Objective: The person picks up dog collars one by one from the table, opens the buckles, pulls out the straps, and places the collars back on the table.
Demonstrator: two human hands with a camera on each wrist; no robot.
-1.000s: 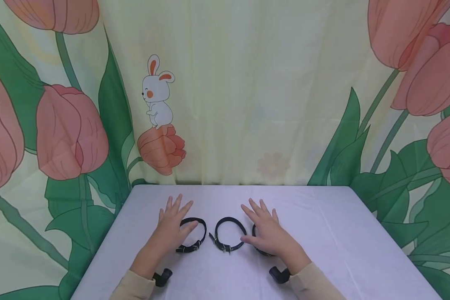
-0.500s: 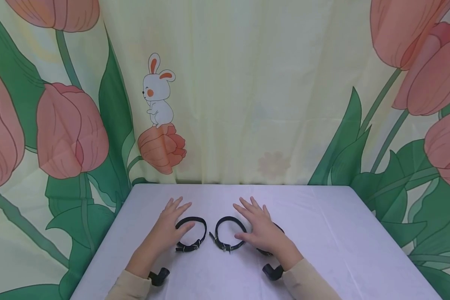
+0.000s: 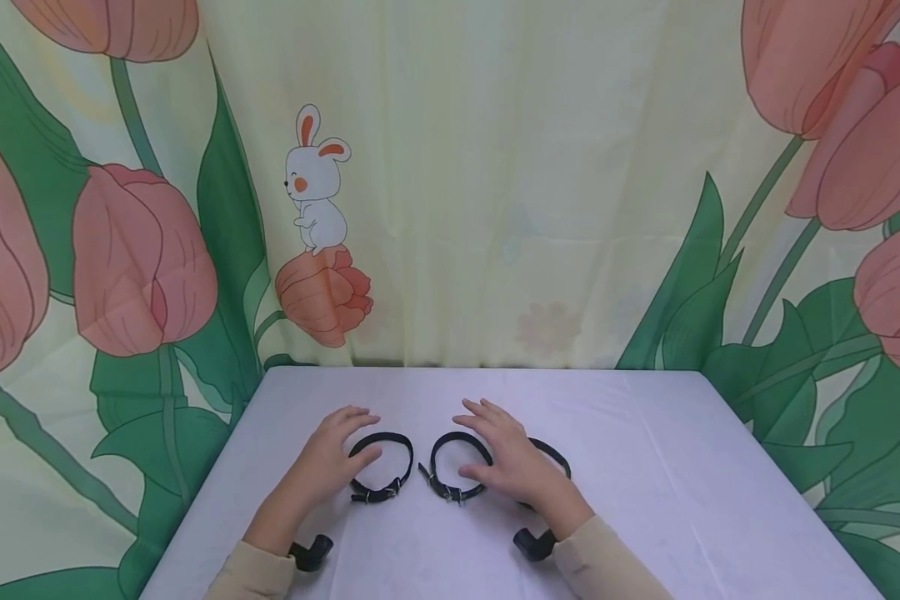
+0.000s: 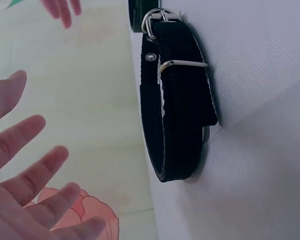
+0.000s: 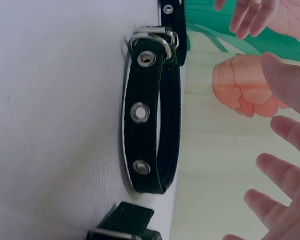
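Three black buckled collars stand on edge in a row as rings, with metal buckles and D-rings. My left hand (image 3: 333,457) hovers by the left collar (image 3: 375,497), overlapping its left side in the head view; its fingers are spread and loosely bent. In the left wrist view that collar (image 4: 182,105) shows its buckle and strap end, apart from the fingers. My right hand (image 3: 508,458) is between the middle collar (image 3: 456,437) and the right collar (image 3: 558,456), partly covering both. Metal eyelets line a collar (image 5: 142,135) in the right wrist view. Both hands hold nothing.
A white cloth covers the table (image 3: 645,467). Behind it hangs a curtain (image 3: 480,208) printed with tulips and a rabbit. Black wrist devices (image 3: 312,553) are worn on both wrists, below beige sleeves (image 3: 607,558).
Both hands have shifted left, and their fingers have gone from outstretched to more bent. More of the right collar shows from behind the right hand. The collars have stayed in place.
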